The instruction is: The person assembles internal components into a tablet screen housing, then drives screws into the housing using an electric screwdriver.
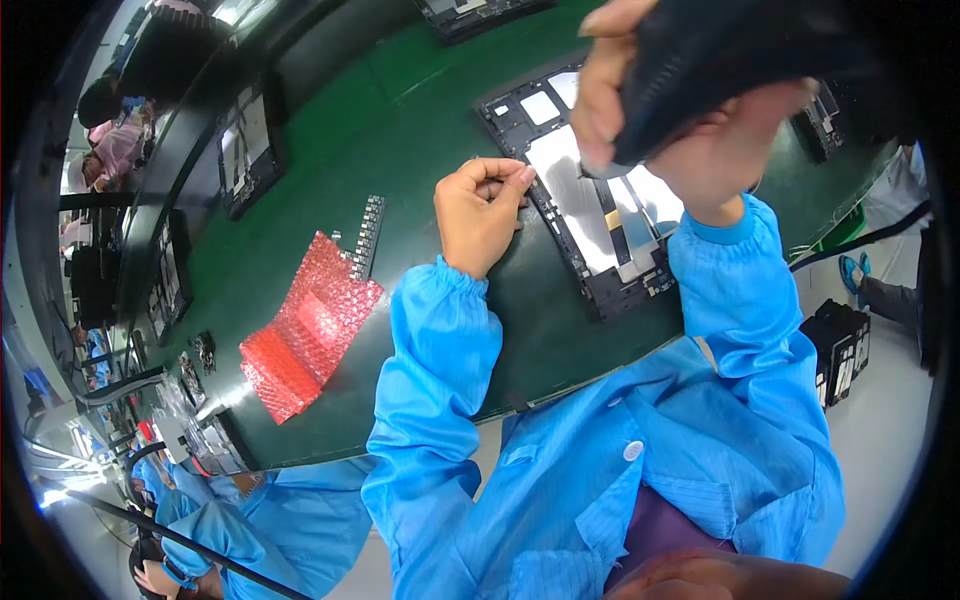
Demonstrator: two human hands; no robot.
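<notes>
An opened flat device [560,160], like a tablet with a black frame and silver inner sheets, lies tilted on the green table. At its left edge is my left hand [480,212], thumb and forefinger pinched together; whatever sits between them is too small to tell. My right hand [725,155] is wrapped around a large black hand-held tool [690,70] above the device's right side. The tool's exact kind does not show, and it hides part of the device along with my right hand.
Left of my arm lie a red bubble-wrap bag [310,335] and a strip of small parts [368,238]. More opened devices [250,145] line the table's far left side. Another person's blue sleeve [240,530] is at lower left. Black units [838,350] are stacked at right.
</notes>
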